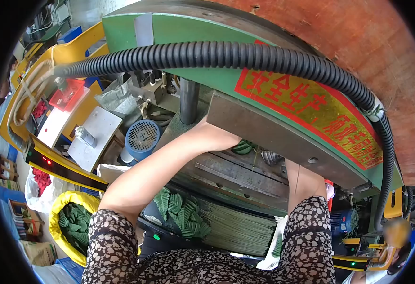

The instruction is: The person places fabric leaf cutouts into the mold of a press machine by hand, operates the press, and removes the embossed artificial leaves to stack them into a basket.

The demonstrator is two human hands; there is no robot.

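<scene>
My left hand (220,137) reaches in beneath the thick metal plate (273,137) of a green press. Its fingers are hidden behind the plate's lower edge. Close to it, under the plate, lies a green leaf piece (242,147) with ribbed veins. A ribbed, greyish metal piece (271,157) is just right of the leaf. My right forearm (306,182) goes up under the same plate, and the hand itself is covered by it. Below the plate runs the grooved metal press bed (240,175). What either hand holds cannot be seen.
In front of me lie green artificial leaves (182,213) and a bundle of thin green stems (238,227). A yellow-rimmed sack (58,227) holds more leaves at left. A black corrugated hose (207,56) crosses the press front. A yellow-black sensor bar (65,170) stands left.
</scene>
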